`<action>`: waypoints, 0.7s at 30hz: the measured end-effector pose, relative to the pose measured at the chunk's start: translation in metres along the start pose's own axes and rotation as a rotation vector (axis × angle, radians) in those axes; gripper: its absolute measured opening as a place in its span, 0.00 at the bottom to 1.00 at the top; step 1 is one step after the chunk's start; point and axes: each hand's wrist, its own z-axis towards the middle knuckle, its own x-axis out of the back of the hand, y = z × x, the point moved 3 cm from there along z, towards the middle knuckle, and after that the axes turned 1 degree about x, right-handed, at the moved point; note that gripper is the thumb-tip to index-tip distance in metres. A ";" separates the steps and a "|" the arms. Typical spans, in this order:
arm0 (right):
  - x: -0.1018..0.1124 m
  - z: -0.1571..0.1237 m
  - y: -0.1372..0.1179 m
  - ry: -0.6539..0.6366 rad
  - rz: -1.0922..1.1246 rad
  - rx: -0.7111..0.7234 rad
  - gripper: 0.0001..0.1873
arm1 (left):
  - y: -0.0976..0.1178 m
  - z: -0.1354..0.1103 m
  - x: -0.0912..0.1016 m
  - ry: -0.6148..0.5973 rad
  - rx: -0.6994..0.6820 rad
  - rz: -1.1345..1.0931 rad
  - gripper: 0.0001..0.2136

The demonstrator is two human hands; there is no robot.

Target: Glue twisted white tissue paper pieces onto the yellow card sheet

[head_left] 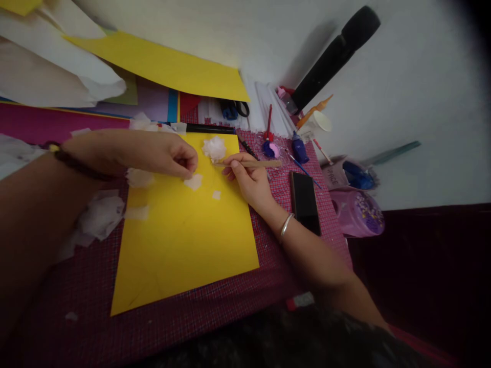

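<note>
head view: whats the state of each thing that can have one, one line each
left hand, fingers pinched shut just above a tissue scrap
right hand, shut on wooden stick
yellow sheet, lying flat on the checked cloth
tissue tuft, fluffed up, near the sheet's top edge
phone, lying flat, screen dark
blue bottle, cap on
</note>
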 end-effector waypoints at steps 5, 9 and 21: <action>0.003 0.002 0.001 0.055 -0.024 0.038 0.20 | -0.010 -0.004 0.012 0.367 0.063 -0.310 0.16; 0.004 0.002 -0.001 0.090 -0.015 0.037 0.19 | -0.008 0.002 0.012 0.553 0.018 -0.420 0.11; 0.002 0.003 -0.001 0.080 -0.011 -0.009 0.16 | 0.001 0.006 -0.001 0.500 0.095 -0.351 0.11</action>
